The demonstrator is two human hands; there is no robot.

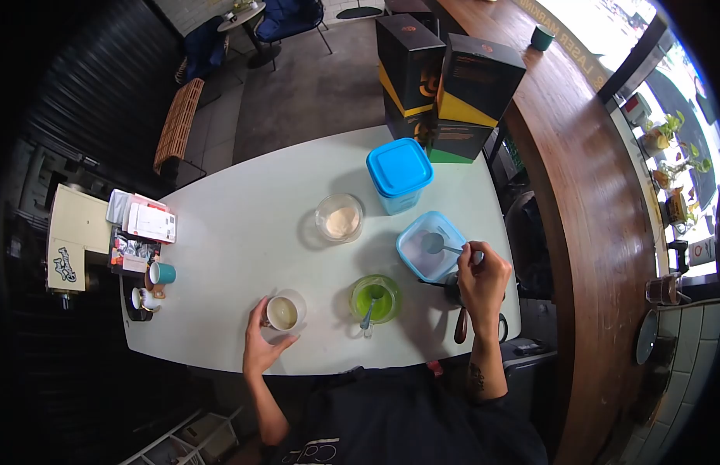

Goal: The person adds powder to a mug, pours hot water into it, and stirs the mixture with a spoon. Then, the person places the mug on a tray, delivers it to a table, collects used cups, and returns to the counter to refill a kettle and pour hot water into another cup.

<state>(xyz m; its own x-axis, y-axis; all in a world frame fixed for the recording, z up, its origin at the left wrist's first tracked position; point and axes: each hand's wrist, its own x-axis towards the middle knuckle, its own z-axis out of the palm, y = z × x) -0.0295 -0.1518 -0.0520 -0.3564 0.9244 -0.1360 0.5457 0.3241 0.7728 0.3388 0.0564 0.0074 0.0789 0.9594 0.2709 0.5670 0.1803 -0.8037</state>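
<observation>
Hands on round cup, metal spoon

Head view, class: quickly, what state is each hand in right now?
Left hand: curved around a cup; whether it grips cannot be told.
Right hand: closed, holding a spoon in the blue container.

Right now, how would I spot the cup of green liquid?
Start at the white table, on the person's side. Between the left hand and right hand stands a clear cup, a spoon inside. Of its neighbours, only it holds green liquid.
</observation>
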